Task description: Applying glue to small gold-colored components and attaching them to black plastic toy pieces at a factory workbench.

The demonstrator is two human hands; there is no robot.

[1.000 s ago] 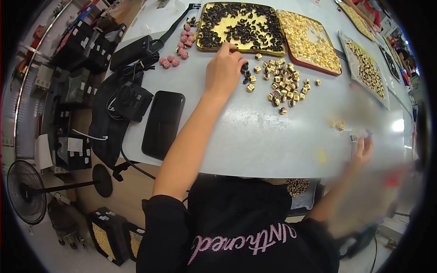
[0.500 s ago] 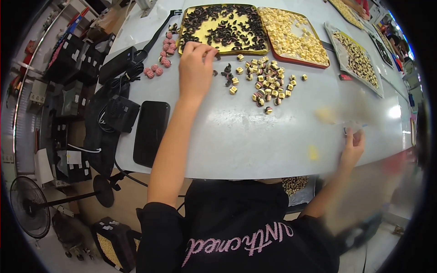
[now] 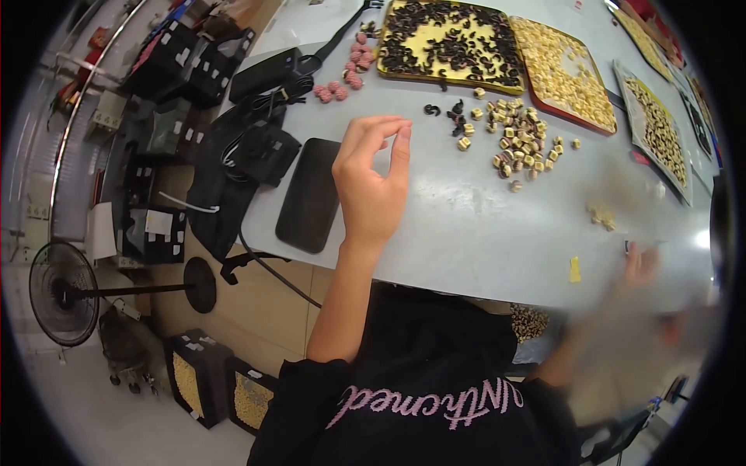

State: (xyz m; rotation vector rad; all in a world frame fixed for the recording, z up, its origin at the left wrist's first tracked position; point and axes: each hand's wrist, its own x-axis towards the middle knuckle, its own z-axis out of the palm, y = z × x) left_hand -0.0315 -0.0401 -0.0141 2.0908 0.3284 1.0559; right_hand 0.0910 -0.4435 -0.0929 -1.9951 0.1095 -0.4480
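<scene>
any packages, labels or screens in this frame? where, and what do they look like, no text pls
Phone: flat on the table left of the left hand, black rectangle, screen dark.
Labelled boxes: floor, far left, black with white rectangular labels.
Small yellow tag: near table edge by the blurred right hand.

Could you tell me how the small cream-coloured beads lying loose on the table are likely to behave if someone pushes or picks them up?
The cream beads look short and stubby, so they probably roll or scatter when pushed. Each is tiny beside the left hand, so likely light and needing a fingertip pinch. The table looks smooth, so they may slide.
</scene>
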